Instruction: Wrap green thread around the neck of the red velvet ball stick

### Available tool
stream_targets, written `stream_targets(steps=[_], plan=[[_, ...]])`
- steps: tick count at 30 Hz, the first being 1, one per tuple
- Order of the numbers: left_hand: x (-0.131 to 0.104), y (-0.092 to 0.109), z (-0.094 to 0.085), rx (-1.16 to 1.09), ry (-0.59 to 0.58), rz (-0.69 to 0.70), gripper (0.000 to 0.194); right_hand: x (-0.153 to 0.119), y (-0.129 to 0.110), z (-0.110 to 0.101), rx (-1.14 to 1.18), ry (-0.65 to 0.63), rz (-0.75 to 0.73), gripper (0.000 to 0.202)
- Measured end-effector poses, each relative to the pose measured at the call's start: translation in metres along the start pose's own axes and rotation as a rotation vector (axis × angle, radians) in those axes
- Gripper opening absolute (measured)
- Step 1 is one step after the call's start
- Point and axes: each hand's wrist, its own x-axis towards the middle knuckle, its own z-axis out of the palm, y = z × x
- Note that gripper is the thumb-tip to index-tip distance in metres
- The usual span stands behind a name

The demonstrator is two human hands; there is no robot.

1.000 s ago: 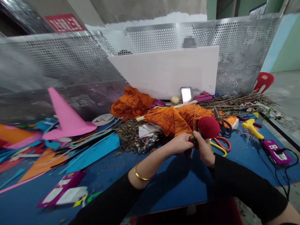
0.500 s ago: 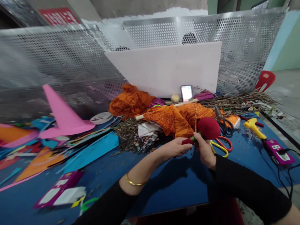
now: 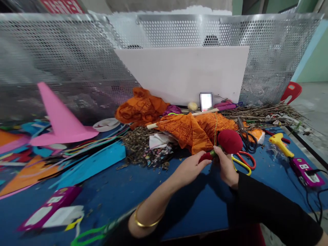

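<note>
A red cloth bundle [image 3: 230,141] has a round, ball-like head and a narrow gathered tail. Green string is wound around its neck, and a loose strand [image 3: 215,128] rises from there across the orange cloth [image 3: 200,131]. My left hand [image 3: 189,171] is closed around the tail. With thumb and fingers pinched, my right hand [image 3: 227,171] grips the neck just below the round head; its fingertips are partly hidden. Beside my right hand lie red-and-yellow-handled scissors [image 3: 249,160], and black-handled shears [image 3: 248,138] rest behind them.
A pink cone hat [image 3: 61,119], blue sheet [image 3: 94,165] and coloured strips lie left. Dry plant bits [image 3: 134,145] and crumpled orange cloth [image 3: 140,107] are behind. A yellow glue gun [image 3: 280,143] and purple power strip [image 3: 307,172] stand right. A white board [image 3: 189,75] leans at the back.
The view has shifted slightly, bringing more of the near left side, with green scissor-like loops, into sight. Both hands keep their grip on the red cloth bundle, with only small finger movement.
</note>
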Motion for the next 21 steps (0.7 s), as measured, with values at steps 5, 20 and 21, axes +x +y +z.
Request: stream_targets(steps=[5, 20, 21], plan=[[-0.008, -0.006, -0.004, 0.128, 0.203, 0.072, 0.024, -0.001, -0.005, 0.003, 0.055, -0.196, 0.015, 0.048], [-0.01, -0.005, -0.005, 0.364, 0.22, 0.075, 0.032, -0.024, 0.0, -0.007, -0.593, -0.344, -0.412, 0.034], [-0.009, -0.004, -0.003, 0.393, 0.228, 0.054, 0.03, -0.025, 0.0, -0.008, -0.609, -0.357, -0.43, 0.033]])
